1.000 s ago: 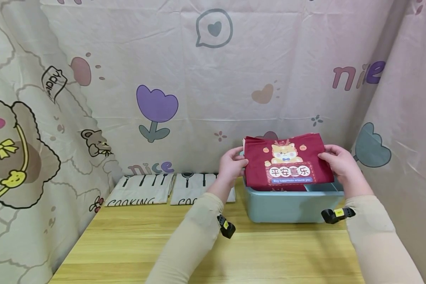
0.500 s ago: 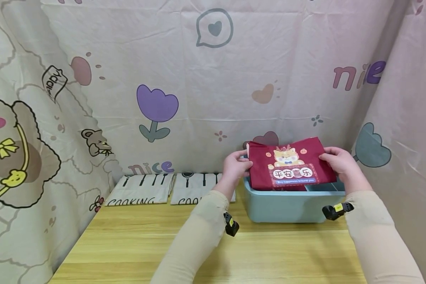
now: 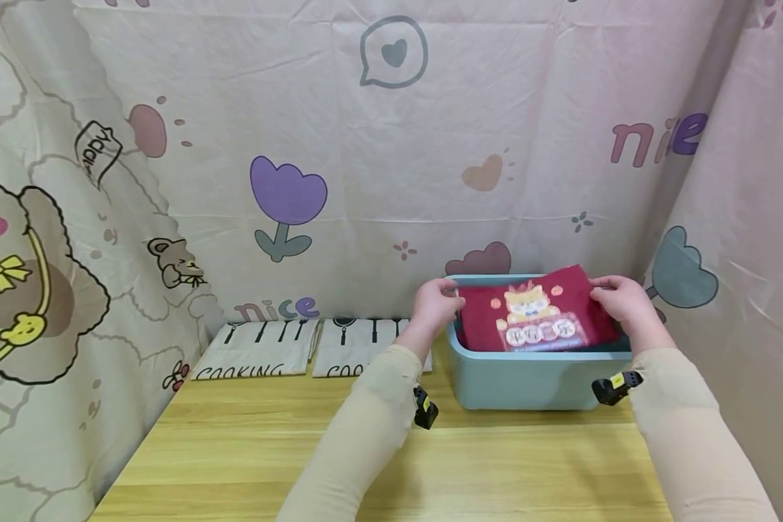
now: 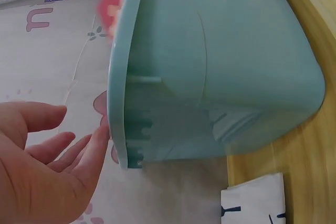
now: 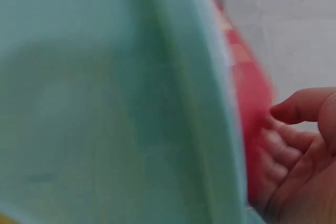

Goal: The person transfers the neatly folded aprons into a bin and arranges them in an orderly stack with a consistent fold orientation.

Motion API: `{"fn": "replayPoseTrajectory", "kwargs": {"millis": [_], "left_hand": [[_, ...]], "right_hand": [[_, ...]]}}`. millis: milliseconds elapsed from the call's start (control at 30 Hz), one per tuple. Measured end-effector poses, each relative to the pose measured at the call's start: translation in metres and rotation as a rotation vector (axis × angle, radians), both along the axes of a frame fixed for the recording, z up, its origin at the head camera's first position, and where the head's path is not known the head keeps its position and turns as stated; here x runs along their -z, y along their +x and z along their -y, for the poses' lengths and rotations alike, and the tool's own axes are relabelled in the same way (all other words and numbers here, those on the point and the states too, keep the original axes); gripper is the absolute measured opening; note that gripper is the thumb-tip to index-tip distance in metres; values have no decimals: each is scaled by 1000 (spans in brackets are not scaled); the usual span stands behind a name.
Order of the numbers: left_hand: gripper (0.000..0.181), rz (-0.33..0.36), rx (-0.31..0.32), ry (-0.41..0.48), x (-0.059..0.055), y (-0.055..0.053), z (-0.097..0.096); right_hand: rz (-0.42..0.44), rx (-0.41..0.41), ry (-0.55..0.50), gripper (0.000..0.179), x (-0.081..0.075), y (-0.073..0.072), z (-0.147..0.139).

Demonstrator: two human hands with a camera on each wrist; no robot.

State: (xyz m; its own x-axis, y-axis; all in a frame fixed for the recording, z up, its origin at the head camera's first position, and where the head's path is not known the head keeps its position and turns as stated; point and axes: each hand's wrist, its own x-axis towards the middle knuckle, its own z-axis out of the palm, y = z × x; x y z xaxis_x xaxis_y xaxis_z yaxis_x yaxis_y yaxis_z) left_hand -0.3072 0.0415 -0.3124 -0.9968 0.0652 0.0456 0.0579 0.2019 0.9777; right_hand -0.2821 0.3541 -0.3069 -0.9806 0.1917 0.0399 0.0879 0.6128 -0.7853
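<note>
A folded red cloth (image 3: 528, 308) with a cartoon dog and white lettering lies tilted in the mouth of a pale blue-green bin (image 3: 528, 380), its right back corner raised. My right hand (image 3: 629, 304) pinches that right edge; in the right wrist view the thumb meets the red fabric (image 5: 252, 98) while the other fingers are partly behind it. At the bin's left end is my left hand (image 3: 433, 308). The left wrist view shows this hand (image 4: 47, 177) with thumb and fingers apart, nothing between them, fingertips right at the bin's rim (image 4: 116, 82).
Two folded white cloths with black utensil prints, a left one (image 3: 257, 351) and a right one (image 3: 349, 348), lie along the back of the wooden table (image 3: 235, 442). A printed curtain (image 3: 378, 159) hangs close behind the bin and along both sides.
The red cloth has sunk lower into the bin, its left side most, baring the back rim. My left hand has moved slightly right and down, and its fingers have left the cloth.
</note>
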Motion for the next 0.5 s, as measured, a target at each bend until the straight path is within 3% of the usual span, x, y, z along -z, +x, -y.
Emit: {"fn": "replayPoseTrajectory", "kwargs": {"millis": [67, 167, 500], "left_hand": [[38, -41, -6, -81, 1, -1, 4], [37, -96, -1, -132, 2, -2, 10], [38, -202, 11, -236, 7, -1, 26]], "right_hand": [[-22, -27, 102, 55, 2, 0, 0], [-58, -46, 200, 54, 4, 1, 1], [-148, -97, 255, 55, 3, 3, 11]]}}
